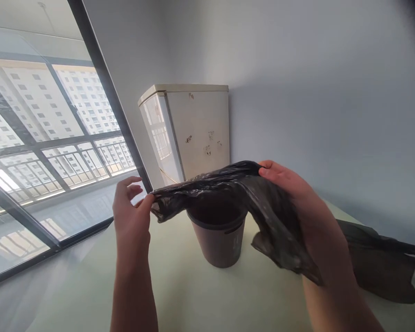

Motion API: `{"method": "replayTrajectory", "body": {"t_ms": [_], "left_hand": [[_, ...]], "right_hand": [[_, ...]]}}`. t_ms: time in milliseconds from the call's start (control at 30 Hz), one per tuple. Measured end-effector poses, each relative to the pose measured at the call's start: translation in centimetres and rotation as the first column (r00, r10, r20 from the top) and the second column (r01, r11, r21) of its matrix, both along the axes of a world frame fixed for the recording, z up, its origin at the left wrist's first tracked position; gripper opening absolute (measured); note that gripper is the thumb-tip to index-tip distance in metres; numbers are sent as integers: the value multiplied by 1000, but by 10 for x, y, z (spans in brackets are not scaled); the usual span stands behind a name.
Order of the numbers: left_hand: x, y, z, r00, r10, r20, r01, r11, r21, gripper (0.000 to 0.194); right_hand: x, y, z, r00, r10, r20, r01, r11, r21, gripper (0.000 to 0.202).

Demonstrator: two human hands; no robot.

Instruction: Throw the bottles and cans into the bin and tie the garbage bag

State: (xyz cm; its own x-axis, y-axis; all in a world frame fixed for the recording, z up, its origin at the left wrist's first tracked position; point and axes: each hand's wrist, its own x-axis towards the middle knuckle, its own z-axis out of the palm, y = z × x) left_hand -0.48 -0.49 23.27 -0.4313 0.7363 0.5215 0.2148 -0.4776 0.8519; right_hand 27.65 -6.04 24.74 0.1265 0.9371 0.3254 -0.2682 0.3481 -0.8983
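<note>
A black plastic trash bag (224,177) is stretched sideways between my two hands, above a dark trash can (219,242). My left hand (133,205) pinches the bag's left end, its other fingers curled loosely. On the other side my right hand (290,184) grips the bag's upper right part, and loose folds hang down over that wrist. The can stands upright on a pale green tabletop, and the bag hides the far part of its rim. From this view I cannot tell whether the bag touches the can.
Another black plastic bag (380,263) lies on the tabletop (180,295) at the right, beyond my right forearm. Behind the table stands a white fridge (198,133) against the wall. A sliding glass door (55,161) with a dark frame is at the left.
</note>
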Motion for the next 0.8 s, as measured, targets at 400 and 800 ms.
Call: {"method": "replayTrajectory", "body": {"t_ms": [400, 800], "left_hand": [[31, -42, 1, 766, -482, -425, 502, 862, -74, 38], [40, -35, 7, 989, 49, 137, -40, 997, -71, 43]], "right_hand": [[-44, 11, -21, 958, 208, -200, -210, 978, 10, 28], [-21, 27, -24, 750, -579, 319, 511, 814, 276, 22]]}}
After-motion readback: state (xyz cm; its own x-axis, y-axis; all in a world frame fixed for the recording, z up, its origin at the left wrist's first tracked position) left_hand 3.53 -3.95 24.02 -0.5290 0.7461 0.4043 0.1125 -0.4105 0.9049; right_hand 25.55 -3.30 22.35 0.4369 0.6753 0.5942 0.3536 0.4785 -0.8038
